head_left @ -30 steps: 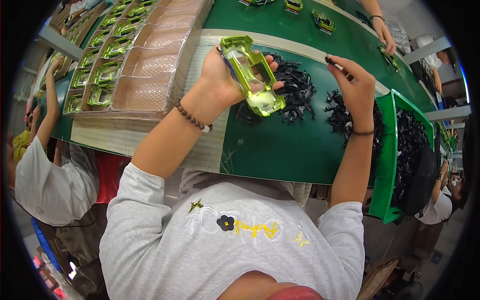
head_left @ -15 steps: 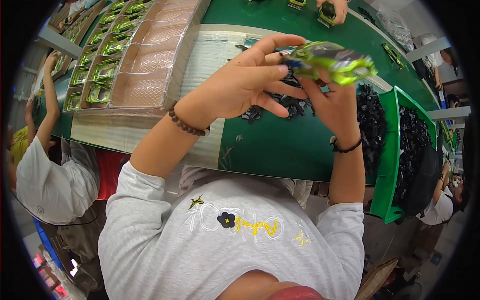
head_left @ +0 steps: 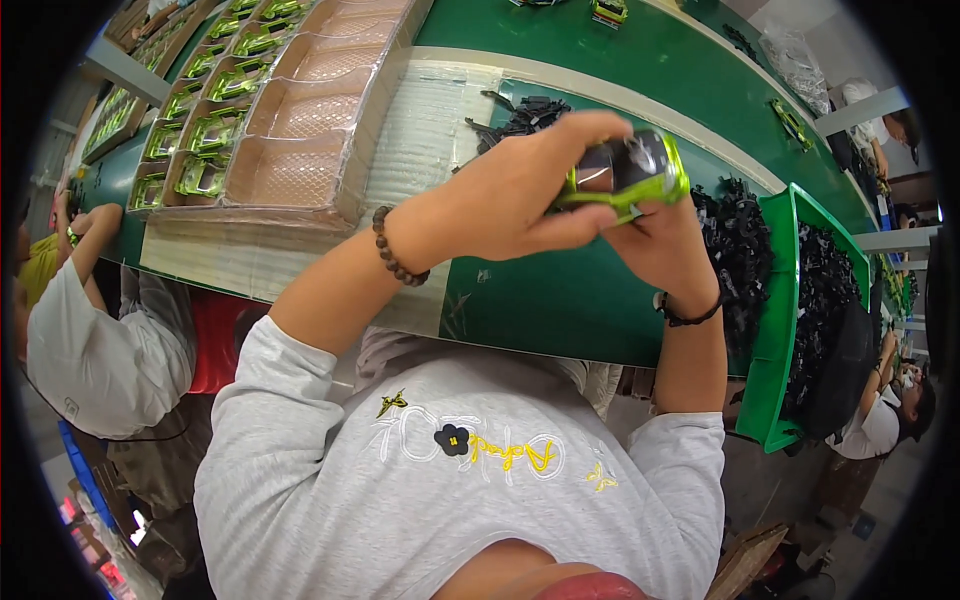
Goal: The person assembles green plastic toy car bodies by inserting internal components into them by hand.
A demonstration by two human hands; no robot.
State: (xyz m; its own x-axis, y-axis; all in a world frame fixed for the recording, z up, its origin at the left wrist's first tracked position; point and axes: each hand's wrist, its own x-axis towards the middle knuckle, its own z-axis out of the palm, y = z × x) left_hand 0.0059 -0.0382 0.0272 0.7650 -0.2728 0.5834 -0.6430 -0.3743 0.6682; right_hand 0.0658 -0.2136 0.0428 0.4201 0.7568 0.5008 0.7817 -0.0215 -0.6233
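Note:
A bright green toy car body (head_left: 655, 190) with dark windows is held up over the table in front of me. My left hand (head_left: 505, 190) is closed on its left end, the thumb along the near edge and the fingers over the far side. My right hand (head_left: 668, 255) grips it from below and the right, its fingers partly hidden behind the body. Just beyond my left hand lies a loose heap of small black plastic parts (head_left: 535, 115). Another black heap (head_left: 735, 240) spreads beside my right wrist.
To the left stands a clear-covered compartment tray (head_left: 345, 140) with green car bodies (head_left: 212, 130) in its left rows. A green crate (head_left: 775, 310) full of black parts is at the right edge. More car bodies (head_left: 608, 12) lie on the far green surface. A co-worker (head_left: 105, 340) sits at left.
My left hand has gone from spread fingers to closing on the car body. The car body has turned and come lower and nearer. A hand at the far side has left the view.

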